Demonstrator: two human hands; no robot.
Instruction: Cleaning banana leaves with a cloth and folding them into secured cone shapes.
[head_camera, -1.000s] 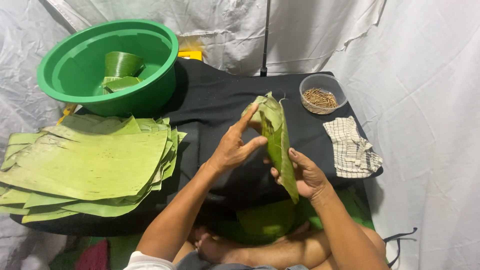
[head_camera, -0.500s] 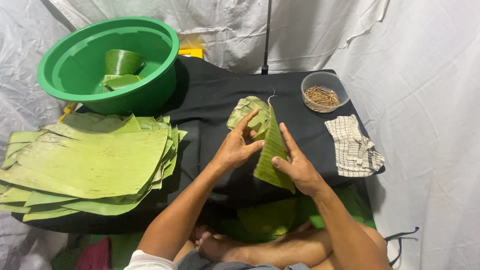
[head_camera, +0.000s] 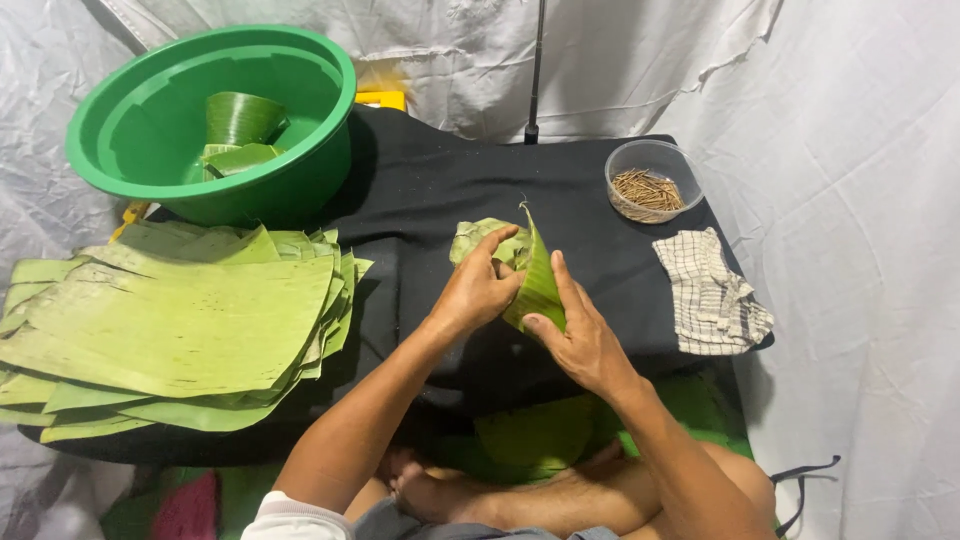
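Both grips close on one folded banana leaf (head_camera: 530, 275) above the worktop (head_camera: 430, 190): my left hand (head_camera: 478, 290) pinches its top, my right hand (head_camera: 585, 340) cups its side. One leaf stack (head_camera: 180, 320), one green basin (head_camera: 150, 130), one bowl of sticks (head_camera: 652, 182), one checked cloth (head_camera: 710, 290).

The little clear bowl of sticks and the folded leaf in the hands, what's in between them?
Nothing. In the head view, only bare black cloth lies between the clear bowl and the folded leaf. The checked towel sits off to the side.
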